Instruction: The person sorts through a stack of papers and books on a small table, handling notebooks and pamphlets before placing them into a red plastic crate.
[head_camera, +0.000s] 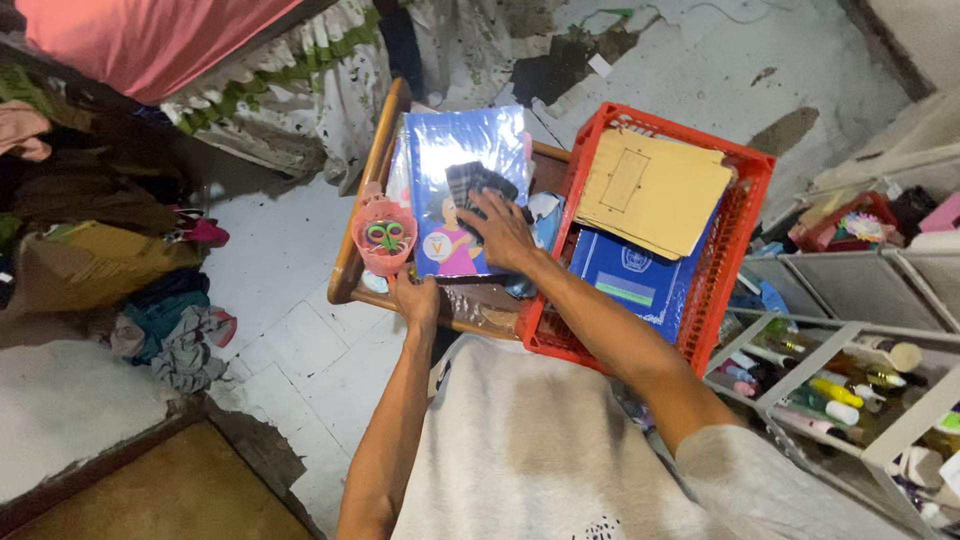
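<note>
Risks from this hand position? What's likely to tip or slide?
1. The pink cup holding scissors sits near the wooden tray edge; the left hand grips just below it, so a jolt may topple it.
2. The right hand presses on a glossy blue book atop a loose pile; it may slide.
3. The tan envelope overhangs the red crate rim and might slip off.

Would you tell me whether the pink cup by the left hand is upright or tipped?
Upright: the pink cup stands on the wooden tray, its mouth facing up, green-handled scissors inside.
</note>
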